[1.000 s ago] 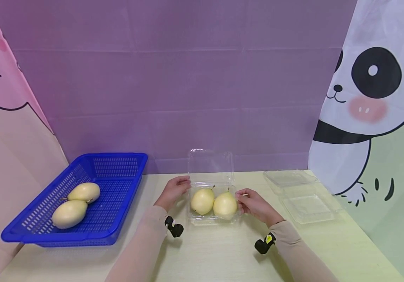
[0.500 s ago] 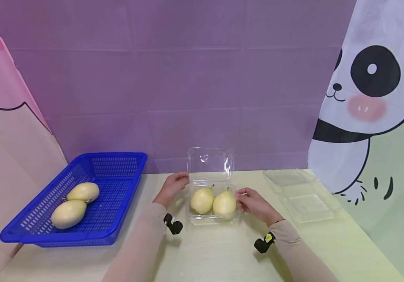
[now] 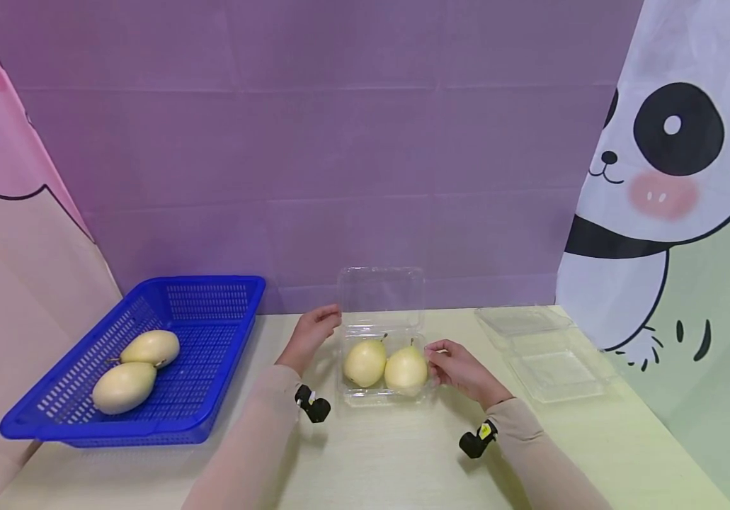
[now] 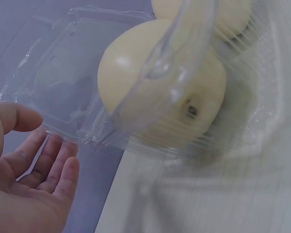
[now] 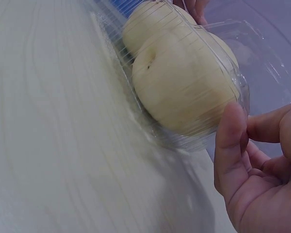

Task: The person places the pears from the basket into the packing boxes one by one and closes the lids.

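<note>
A clear plastic clamshell container (image 3: pixel 377 401) stands on the table with its lid (image 3: pixel 382 290) raised at the back. Inside sit two pale yellow pears, the left pear (image 3: pixel 365 363) beside the right pear (image 3: pixel 406 368), stems toward the lid. My right hand (image 3: pixel 466 372) pinches the container's right rim between thumb and forefinger, as the right wrist view shows. At the lid's lower left edge is my left hand (image 3: pixel 310 336). In the left wrist view its relaxed fingers (image 4: pixel 51 167) reach the lid's edge, with the thumb apart from them.
To the left, a blue plastic basket (image 3: pixel 212 397) holds two more pears (image 3: pixel 124 387). Another clear container (image 3: pixel 556 372), opened out, lies at the right. A purple cloth backdrop (image 3: pixel 339 156) rises right behind the table.
My left hand has moved slightly up and left along the lid's side. The lid's tilt and reflections have shifted a little. The right hand keeps its pinch on the rim.
</note>
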`<state>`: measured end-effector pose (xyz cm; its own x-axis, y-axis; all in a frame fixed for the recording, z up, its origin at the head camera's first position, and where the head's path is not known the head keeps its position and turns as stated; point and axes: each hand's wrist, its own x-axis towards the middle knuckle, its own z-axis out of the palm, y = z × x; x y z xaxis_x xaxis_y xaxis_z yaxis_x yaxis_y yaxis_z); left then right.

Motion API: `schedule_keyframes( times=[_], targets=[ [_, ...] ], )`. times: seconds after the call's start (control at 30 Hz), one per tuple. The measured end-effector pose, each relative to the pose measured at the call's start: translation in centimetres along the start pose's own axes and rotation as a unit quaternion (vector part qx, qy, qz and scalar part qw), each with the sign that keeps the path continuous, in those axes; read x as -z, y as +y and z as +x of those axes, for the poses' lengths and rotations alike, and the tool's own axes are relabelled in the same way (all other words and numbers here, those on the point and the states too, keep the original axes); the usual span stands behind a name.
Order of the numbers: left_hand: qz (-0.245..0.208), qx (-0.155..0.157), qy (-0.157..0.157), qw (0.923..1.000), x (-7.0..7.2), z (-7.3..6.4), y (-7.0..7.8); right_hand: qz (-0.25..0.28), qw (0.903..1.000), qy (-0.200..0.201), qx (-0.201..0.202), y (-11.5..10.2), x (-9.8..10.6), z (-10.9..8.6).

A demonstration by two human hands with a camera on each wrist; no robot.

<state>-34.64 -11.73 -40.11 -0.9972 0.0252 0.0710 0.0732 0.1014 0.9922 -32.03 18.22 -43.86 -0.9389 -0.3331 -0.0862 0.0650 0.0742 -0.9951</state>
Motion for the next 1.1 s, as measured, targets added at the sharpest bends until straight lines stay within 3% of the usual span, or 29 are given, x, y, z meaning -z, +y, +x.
schedule_keyframes(
  times=[0.6, 1.1],
  targets=[
    [0.019, -0.002, 0.008, 0.9998, 0.3, -0.5, 0.6, -0.003, 1.0, 0.004, 0.002, 0.1, 0.0, 0.0],
    [0.031, 0.017, -0.016, 0.9992, 0.5, -1.1, 1.2, 0.008, 0.9999, 0.001, 0.007, 0.3, 0.0, 0.1]
  ],
)
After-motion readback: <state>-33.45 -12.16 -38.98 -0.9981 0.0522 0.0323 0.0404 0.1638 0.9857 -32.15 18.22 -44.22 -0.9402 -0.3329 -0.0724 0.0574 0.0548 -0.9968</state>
